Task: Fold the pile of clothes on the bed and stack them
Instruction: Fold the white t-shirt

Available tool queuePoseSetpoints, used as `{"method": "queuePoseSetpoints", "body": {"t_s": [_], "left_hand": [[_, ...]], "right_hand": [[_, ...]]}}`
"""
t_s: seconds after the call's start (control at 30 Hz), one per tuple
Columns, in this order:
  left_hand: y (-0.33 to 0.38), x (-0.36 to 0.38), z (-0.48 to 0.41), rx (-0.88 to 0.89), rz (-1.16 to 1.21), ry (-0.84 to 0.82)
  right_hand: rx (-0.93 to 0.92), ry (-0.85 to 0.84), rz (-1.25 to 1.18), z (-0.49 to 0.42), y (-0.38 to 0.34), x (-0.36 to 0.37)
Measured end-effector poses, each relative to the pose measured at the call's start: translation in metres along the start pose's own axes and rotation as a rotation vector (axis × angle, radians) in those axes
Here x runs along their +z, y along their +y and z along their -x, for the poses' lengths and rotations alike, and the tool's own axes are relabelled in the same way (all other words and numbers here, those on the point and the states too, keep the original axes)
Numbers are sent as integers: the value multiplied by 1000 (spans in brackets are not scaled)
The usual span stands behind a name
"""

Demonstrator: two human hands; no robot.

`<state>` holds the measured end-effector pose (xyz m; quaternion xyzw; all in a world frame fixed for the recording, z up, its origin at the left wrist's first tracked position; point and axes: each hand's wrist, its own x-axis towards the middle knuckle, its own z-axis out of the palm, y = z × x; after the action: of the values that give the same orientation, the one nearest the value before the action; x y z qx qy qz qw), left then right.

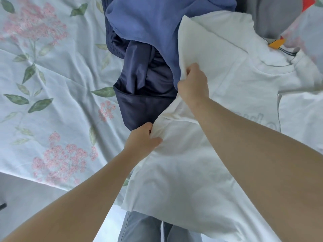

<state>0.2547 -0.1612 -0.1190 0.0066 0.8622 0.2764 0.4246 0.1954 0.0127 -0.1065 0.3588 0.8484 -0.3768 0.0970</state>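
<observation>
A: The grip of the left hand (142,138): closed on what?
B: A bunched fold at the side edge of the white T-shirt (183,180). The right hand (193,82), farther up, pinches the same edge by the sleeve.
A: And the shirt itself?
B: Spread on the bed's floral sheet (52,67), against a navy garment (145,98) and a blue garment (148,20).

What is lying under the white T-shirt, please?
The left hand and right hand grip the white T-shirt at its edge. A blue garment and a dark navy garment run under that edge; how far they reach beneath is covered.
</observation>
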Motion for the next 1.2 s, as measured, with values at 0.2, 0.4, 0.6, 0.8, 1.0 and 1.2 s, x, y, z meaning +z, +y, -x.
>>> {"method": "queuePoseSetpoints", "body": {"t_s": [0.2, 0.4, 0.6, 0.8, 1.0, 1.2], "left_hand": [[13, 10, 29, 105, 180, -91], [63, 59, 69, 208, 288, -218], [102, 149, 80, 197, 293, -263], [165, 234, 98, 232, 297, -299], [203, 287, 91, 244, -1, -238], [180, 277, 79, 157, -223, -245]], "right_hand": [[314, -141, -691, 6, 16, -37], [451, -217, -1001, 18, 62, -95], [349, -340, -1115, 27, 137, -151], [201, -134, -1039, 16, 227, -222], [225, 65, -772, -5, 283, -259], [335, 3, -603, -15, 292, -253]]}}
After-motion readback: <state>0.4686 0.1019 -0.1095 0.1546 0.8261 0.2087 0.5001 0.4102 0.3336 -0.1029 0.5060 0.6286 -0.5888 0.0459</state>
